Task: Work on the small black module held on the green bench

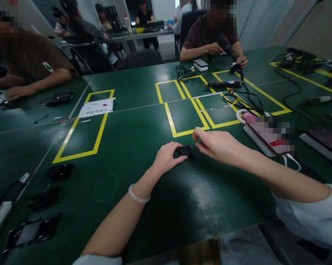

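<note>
A small black device (185, 151) lies on the green table (143, 121) just in front of me. My left hand (167, 157), a pale bangle on its wrist, grips the device's left end with thumb and fingers. My right hand (219, 147) comes in from the right, its fingertips pinched at the device's right end. Whether they grip it or only touch it is hard to tell. Both hands sit just below a yellow taped rectangle (186, 116).
Flat black parts (59, 172) and trays (30, 232) lie at the near left. A white power strip (258, 141) and cables (243, 97) sit to the right. A person opposite holds a black tool (225, 43); another person's arm (33, 86) rests at far left beside a paper sheet (96, 108).
</note>
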`<state>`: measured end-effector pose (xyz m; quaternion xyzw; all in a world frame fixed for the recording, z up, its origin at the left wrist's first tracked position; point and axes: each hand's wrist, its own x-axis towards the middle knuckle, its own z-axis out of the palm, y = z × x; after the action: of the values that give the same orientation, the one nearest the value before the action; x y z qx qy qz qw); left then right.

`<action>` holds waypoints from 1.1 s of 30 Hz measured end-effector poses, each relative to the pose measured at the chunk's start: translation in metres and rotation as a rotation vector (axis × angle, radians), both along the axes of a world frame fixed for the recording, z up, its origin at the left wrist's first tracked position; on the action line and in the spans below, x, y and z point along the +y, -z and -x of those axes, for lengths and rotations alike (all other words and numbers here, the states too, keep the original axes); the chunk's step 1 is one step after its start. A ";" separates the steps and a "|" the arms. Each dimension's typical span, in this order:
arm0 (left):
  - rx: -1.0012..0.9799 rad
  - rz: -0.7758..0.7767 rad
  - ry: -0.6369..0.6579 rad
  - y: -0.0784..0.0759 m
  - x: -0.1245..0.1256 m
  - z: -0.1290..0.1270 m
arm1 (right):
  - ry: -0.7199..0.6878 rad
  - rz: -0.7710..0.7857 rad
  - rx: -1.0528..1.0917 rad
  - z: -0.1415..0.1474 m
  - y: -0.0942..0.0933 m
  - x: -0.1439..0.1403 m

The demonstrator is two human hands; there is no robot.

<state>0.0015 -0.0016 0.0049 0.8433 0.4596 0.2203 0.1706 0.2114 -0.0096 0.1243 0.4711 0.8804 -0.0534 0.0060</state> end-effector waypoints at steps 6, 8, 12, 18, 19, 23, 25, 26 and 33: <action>0.004 0.010 0.000 -0.001 0.000 0.001 | 0.032 -0.005 0.015 0.002 -0.002 -0.002; 0.004 0.012 -0.001 -0.001 0.000 0.001 | 0.043 -0.005 -0.014 0.003 -0.003 -0.002; 0.004 0.016 -0.001 -0.002 -0.001 0.000 | 0.034 0.009 -0.027 0.002 -0.003 -0.001; -0.004 0.015 -0.003 -0.001 -0.001 0.001 | 0.024 0.006 0.000 -0.001 -0.003 -0.001; -0.002 0.015 -0.002 0.000 -0.001 0.001 | 0.030 -0.006 -0.001 0.000 -0.003 -0.001; 0.007 0.007 -0.003 0.001 0.000 0.001 | 0.037 -0.012 -0.036 0.001 -0.002 -0.001; 0.011 0.006 -0.004 0.001 0.000 0.001 | 0.023 0.003 -0.034 0.000 -0.002 -0.001; 0.012 0.009 -0.004 0.001 0.000 0.001 | 0.016 0.010 -0.025 0.000 -0.003 -0.001; 0.000 0.017 -0.005 0.001 -0.001 0.001 | 0.033 -0.002 -0.003 0.001 -0.003 -0.001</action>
<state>0.0002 -0.0024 0.0044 0.8406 0.4638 0.2166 0.1772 0.2104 -0.0106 0.1277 0.4855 0.8727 -0.0518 0.0057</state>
